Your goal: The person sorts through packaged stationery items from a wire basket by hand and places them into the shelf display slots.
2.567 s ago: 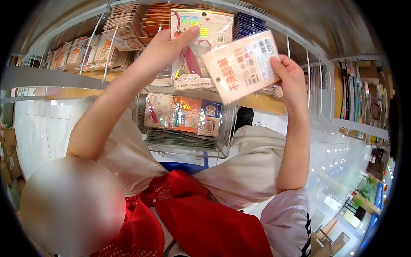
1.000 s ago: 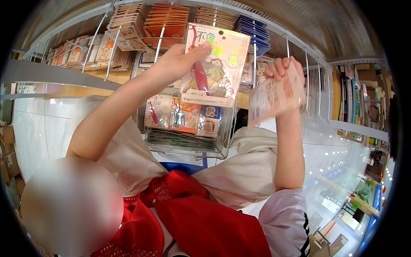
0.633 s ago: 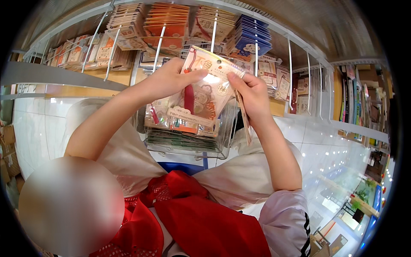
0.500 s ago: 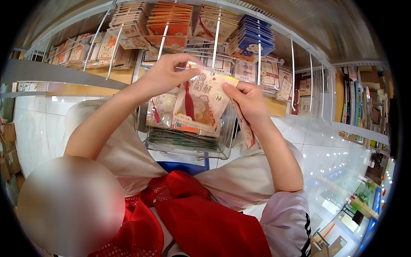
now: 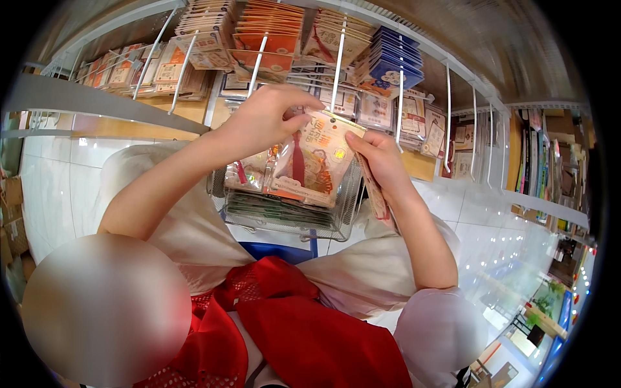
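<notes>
A flat, clear-wrapped cream packet [image 5: 317,158] with a dark red tassel faces me, its top edge at the tip of a white display hook [image 5: 338,64]. My left hand [image 5: 275,113] pinches its upper left corner between thumb and fingers. At the upper right corner, my right hand [image 5: 380,155] grips it with the thumb in front. More thin packets [image 5: 370,187] stand edge-on under the right palm; how many, I cannot tell. Behind and below is a wire mesh basket [image 5: 347,223] with several packets [image 5: 278,213] in it.
Packed hooks carry orange packets [image 5: 265,39], cream packets [image 5: 206,35] and blue packets [image 5: 391,61] overhead. Bare white hooks [image 5: 448,116] jut out on the right. A grey shelf bar [image 5: 97,103] crosses at the left, and books [image 5: 537,149] stand far right.
The held packet has shifted slightly right, and its top has come up to the hook tip. My left hand has moved right with it; both hands keep their hold.
</notes>
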`<state>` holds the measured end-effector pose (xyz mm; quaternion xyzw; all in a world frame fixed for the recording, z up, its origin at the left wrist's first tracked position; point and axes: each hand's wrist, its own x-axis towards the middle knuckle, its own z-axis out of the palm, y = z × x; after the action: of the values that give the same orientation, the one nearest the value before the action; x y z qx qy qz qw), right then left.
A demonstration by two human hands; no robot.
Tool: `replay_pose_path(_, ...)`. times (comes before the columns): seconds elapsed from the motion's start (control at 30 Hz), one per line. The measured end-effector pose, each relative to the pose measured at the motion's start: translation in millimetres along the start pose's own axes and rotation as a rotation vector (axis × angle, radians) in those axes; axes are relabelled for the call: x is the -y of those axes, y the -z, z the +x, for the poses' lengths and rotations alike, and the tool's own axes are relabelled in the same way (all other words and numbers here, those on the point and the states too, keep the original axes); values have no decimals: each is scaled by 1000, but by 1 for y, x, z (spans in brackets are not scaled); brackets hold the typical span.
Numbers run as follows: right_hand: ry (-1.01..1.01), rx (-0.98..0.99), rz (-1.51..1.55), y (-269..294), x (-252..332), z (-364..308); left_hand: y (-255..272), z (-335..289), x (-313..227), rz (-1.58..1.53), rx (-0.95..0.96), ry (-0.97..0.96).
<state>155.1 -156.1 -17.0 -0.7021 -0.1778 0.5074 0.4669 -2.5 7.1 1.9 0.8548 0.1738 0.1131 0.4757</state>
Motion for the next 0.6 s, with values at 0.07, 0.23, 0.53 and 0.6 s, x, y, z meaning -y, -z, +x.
replay_pose_path(0.07,-18,-5,7,1,1,-1,1,-1,-6,39,24,-18)
replay_pose_path(0.23,-54,82,-53,6,2,-3,0,-1,-3,177,-7,-175)
replay_pose_path(0.53,47,72,-114,0,-11,0,4,0,-5,323,11,-238)
replay_pose_path(0.6,53,77,-132,1,-11,1,4,1,-6,326,14,-224)
